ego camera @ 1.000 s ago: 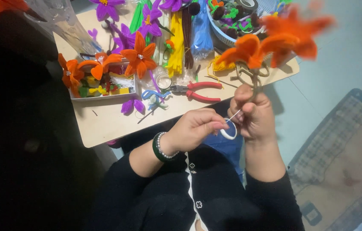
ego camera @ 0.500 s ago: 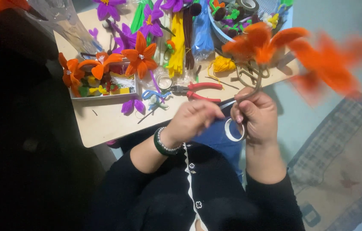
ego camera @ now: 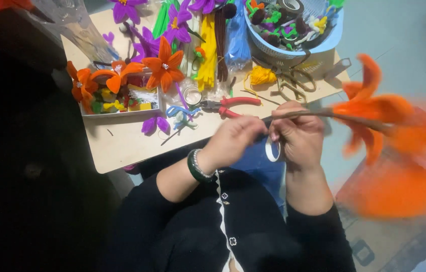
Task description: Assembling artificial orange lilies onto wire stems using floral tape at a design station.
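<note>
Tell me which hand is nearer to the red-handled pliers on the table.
Left. The left hand sits just below the red-handled pliers, almost touching; the right hand is farther to their right, gripping the flower stem.

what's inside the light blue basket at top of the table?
The light blue basket holds a jumble of small craft pieces, dark, green, yellow and orange, plus a tape roll. Anything beneath that pile is covered.
</note>
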